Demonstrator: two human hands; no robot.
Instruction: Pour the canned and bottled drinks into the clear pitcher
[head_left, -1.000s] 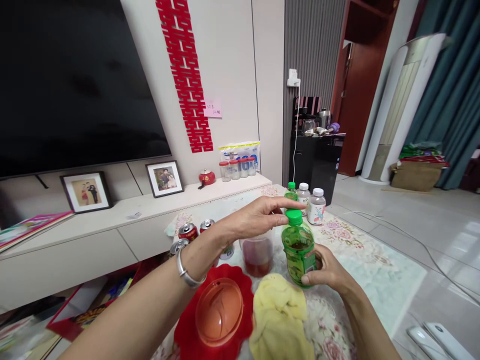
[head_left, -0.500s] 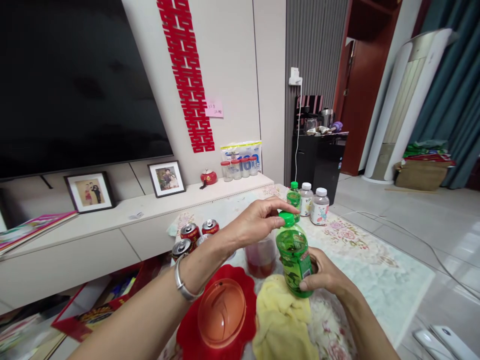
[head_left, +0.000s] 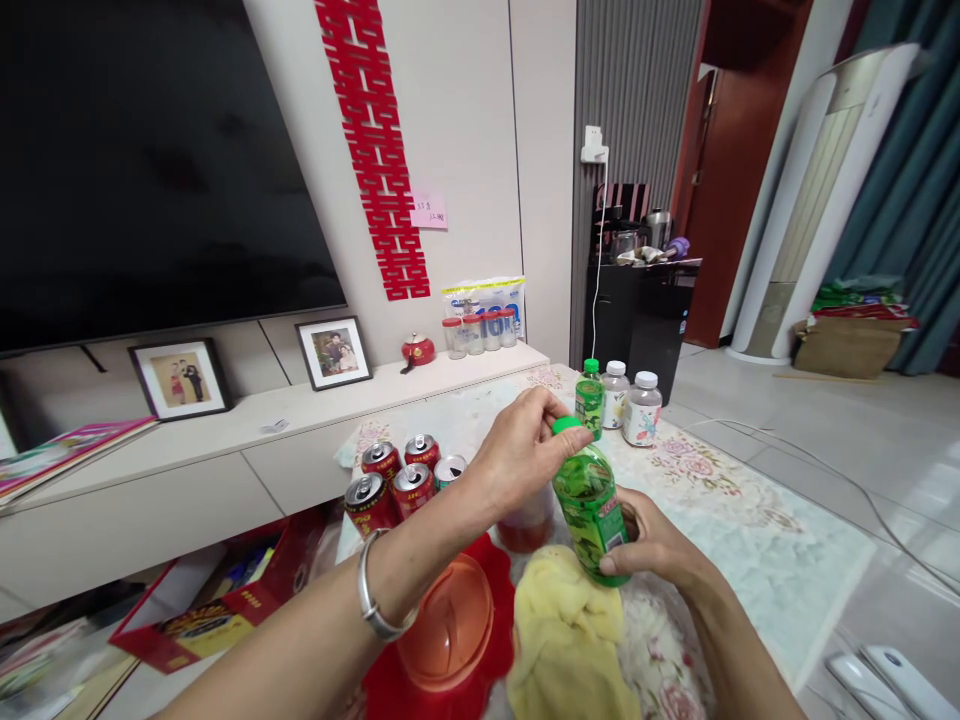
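A green plastic drink bottle [head_left: 592, 510] with a green cap [head_left: 570, 424] stands slightly tilted in front of me. My right hand [head_left: 649, 540] is wrapped around its lower side. Fingers of my left hand [head_left: 529, 440] are closed on the cap, thumb at the near side. Beneath and in front of the bottle lies a crumpled yellow cloth [head_left: 566, 630]. Behind my left wrist, a clear container [head_left: 525, 530] with reddish contents is partly covered. Under my left forearm sits a red scalloped tray [head_left: 499, 590] with an orange lid-like dish [head_left: 450, 630].
Several drink cans [head_left: 412, 485] stand left on the cloth-covered table [head_left: 750, 540]. A second green bottle [head_left: 590, 400] and two white-capped jars [head_left: 642, 410] stand behind. Beyond is a low cabinet [head_left: 300, 450] with framed photos [head_left: 334, 353] and red-lidded jars [head_left: 480, 335].
My left hand's fingers have curled down from lying over the cap to gripping it. The forearm has shifted slightly right, and more cans show. The right hand keeps its hold.
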